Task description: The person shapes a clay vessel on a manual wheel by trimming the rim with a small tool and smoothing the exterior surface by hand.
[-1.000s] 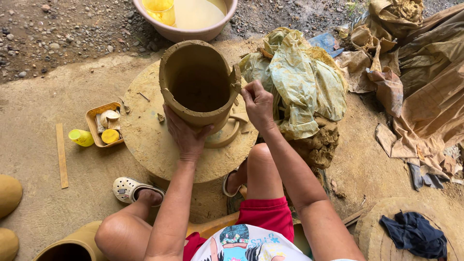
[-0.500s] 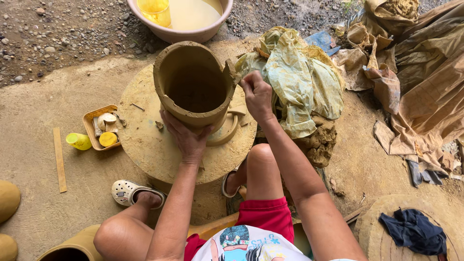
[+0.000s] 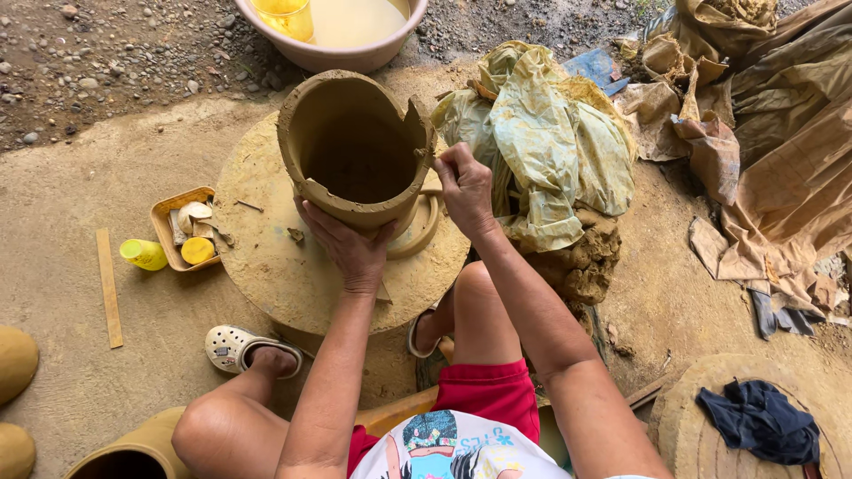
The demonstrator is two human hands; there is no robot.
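One unfired clay pot (image 3: 355, 146), tall and open-topped, with a jagged rim. One round turntable (image 3: 266, 266) beneath it. Two hands: left hand (image 3: 348, 244) and right hand (image 3: 464, 188), both at the pot. One pink basin (image 3: 355, 55) of cloudy water, holding one yellow cup (image 3: 284, 16). One small tray (image 3: 167, 232) of tools; one yellow container (image 3: 142, 255) beside it. One wooden stick (image 3: 108, 288). One lump of raw clay (image 3: 581, 262) under one plastic sheet (image 3: 541, 133). One dark cloth (image 3: 759, 421) on one round board (image 3: 692, 439). Possibly three more clay vessels (image 3: 18, 364) at the lower left edge, cropped. Two sandals (image 3: 235, 346).
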